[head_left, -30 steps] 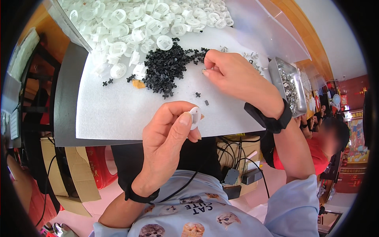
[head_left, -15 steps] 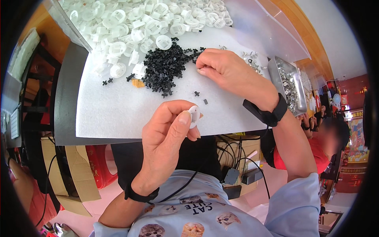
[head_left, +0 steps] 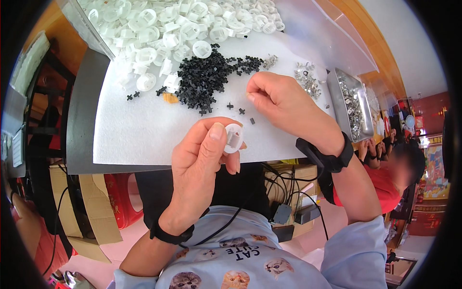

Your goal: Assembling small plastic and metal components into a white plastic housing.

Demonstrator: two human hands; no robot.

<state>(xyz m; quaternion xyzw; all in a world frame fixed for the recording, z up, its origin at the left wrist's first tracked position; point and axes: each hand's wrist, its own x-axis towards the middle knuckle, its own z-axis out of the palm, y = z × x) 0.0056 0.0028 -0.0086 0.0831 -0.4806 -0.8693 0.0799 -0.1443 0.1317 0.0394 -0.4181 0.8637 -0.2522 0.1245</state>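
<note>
My left hand (head_left: pixel 199 149) pinches a round white plastic part (head_left: pixel 234 138) between thumb and fingers, just over the near edge of the table. Its flat face with a cut-out shows. To the right, my right hand (head_left: pixel 279 98) hovers over the white foam sheet with thumb and forefinger pressed together; whatever may be between them is too small to make out. A heap of small black cross-shaped pieces (head_left: pixel 202 79) lies left of it. Between my hands are a few loose black pieces (head_left: pixel 241 111). Behind the heap spreads a large pile of white round parts (head_left: pixel 168 29).
Small metal pieces (head_left: pixel 308 79) lie on the white foam sheet (head_left: pixel 134 139) at right, beside a metal tray (head_left: pixel 340 96) of similar parts. Clear plastic walls (head_left: pixel 346 36) stand at the sides. Cables (head_left: pixel 284 180) hang below the table edge. A person in red (head_left: pixel 390 188) sits at right.
My right hand has drawn back from the black heap, nearer to me. One more loose black cross now shows beside the heap. My left hand has turned the white part more face-on.
</note>
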